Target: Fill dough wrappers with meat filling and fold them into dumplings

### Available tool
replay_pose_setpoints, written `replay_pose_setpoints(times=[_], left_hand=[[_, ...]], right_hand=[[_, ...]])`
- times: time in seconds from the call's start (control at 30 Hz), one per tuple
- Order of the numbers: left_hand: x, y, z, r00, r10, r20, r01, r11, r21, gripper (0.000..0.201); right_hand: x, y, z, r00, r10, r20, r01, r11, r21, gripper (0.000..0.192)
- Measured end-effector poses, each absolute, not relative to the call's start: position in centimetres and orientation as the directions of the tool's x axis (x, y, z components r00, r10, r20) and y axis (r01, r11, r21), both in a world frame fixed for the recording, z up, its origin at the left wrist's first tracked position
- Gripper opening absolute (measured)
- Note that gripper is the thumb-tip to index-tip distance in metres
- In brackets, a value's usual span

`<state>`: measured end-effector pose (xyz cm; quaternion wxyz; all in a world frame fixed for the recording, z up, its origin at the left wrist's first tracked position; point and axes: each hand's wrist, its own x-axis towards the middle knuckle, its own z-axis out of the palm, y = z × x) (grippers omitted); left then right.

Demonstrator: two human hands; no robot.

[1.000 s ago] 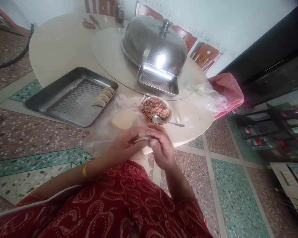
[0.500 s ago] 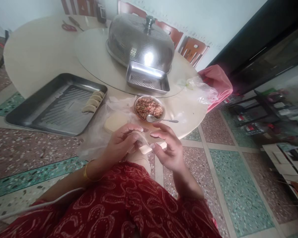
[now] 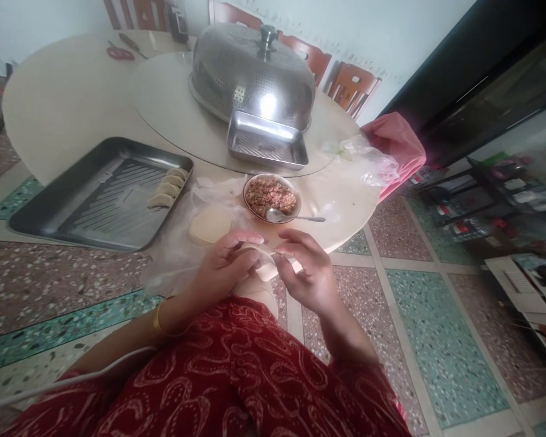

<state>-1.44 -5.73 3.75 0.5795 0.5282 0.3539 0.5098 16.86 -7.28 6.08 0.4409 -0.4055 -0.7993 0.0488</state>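
Between both hands, above my lap at the table's near edge, is a pale folded dumpling (image 3: 266,271). My left hand (image 3: 227,262) pinches its left side, thumb below and fingers over the top. At the right end, the thumb and fingers of my right hand (image 3: 307,267) close on its edge. Fingers hide part of the dumpling. Just beyond my left hand lies a stack of round dumpling wrappers (image 3: 210,224) on a plastic sheet (image 3: 173,261). A bowl of minced filling (image 3: 271,197) with a metal spoon (image 3: 295,216) resting in it stands beyond my right hand.
A large dark tray (image 3: 86,224) at the left holds several folded dumplings (image 3: 166,189). Farther back are a small metal tray (image 3: 267,145) and a big domed metal lid (image 3: 255,73). Red scissors (image 3: 119,53) lie far left; a clear plastic bag (image 3: 368,161) lies right.
My right fingers have closed in from a wider spread onto the dumpling's edge. My left fingers have come down closer over it. The view has shifted slightly.
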Motion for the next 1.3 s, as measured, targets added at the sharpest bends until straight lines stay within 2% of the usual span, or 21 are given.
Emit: replay_pose_setpoints(times=[0.2,0.3,0.43,0.57,0.7,1.3], left_hand=[[-1.4,-5.7,3.3,0.229,0.964,0.137,-0.211,-0.088,0.974,0.009],[-1.5,-5.5,3.1,0.245,0.961,0.127,-0.203,-0.077,0.976,0.011],[-1.5,-5.4,3.1,0.251,0.96,0.127,-0.183,-0.081,0.98,0.011],[-1.5,-5.4,3.4,0.274,0.95,0.148,-0.076,-0.132,0.988,0.01],[-1.5,-5.4,3.2,0.294,0.942,0.163,-0.014,-0.166,0.986,0.011],[-1.6,-5.3,2.8,0.288,0.951,0.115,-0.011,-0.117,0.993,0.021]], right_hand=[[16.7,-7.0,5.4,-0.233,0.759,0.607,0.574,0.612,-0.545,0.02],[16.8,-7.1,5.3,-0.256,0.754,0.605,0.579,0.621,-0.528,0.021],[16.8,-7.0,5.3,-0.232,0.755,0.613,0.624,0.599,-0.502,0.009],[16.7,-6.4,5.4,-0.159,0.813,0.559,0.589,0.533,-0.607,0.007],[16.5,-6.1,5.4,-0.167,0.836,0.522,0.534,0.522,-0.665,0.008],[16.0,-6.4,5.6,-0.232,0.815,0.531,0.498,0.568,-0.655,0.012]])
